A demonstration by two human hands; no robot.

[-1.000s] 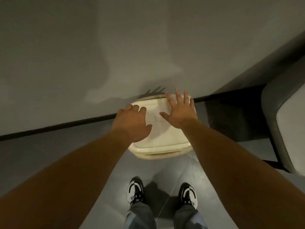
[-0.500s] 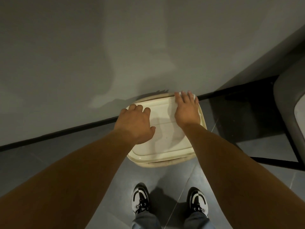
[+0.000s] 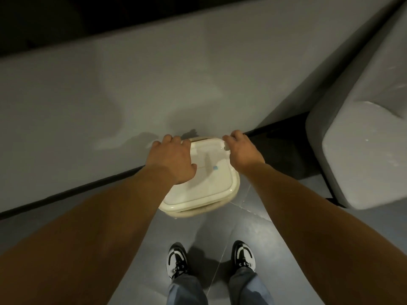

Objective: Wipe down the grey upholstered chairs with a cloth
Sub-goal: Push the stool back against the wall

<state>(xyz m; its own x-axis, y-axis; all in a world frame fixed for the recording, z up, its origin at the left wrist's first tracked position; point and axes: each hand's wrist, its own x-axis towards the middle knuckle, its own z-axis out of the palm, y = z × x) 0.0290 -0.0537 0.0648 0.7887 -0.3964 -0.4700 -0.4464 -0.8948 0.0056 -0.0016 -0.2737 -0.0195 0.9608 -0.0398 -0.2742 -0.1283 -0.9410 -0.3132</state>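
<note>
A low cream stool-like object with a square, rounded top (image 3: 211,188) stands on the floor against the wall. My left hand (image 3: 171,161) lies on its far left corner, fingers curled over the far edge. At the far right corner my right hand (image 3: 241,150) is closed, with a small pale bit of cloth (image 3: 226,147) showing by the thumb. A small blue mark sits on the top. One grey upholstered chair (image 3: 363,139) stands to the right, apart from both hands.
A grey wall (image 3: 132,95) with a black baseboard (image 3: 66,192) runs right behind the cream object. The floor is grey tile. My two black-and-white shoes (image 3: 177,260) (image 3: 244,255) stand just in front of it.
Both hands have slid from flat on the top to its far corners, and their fingers have curled. The view has shifted so that more of the grey chair shows.
</note>
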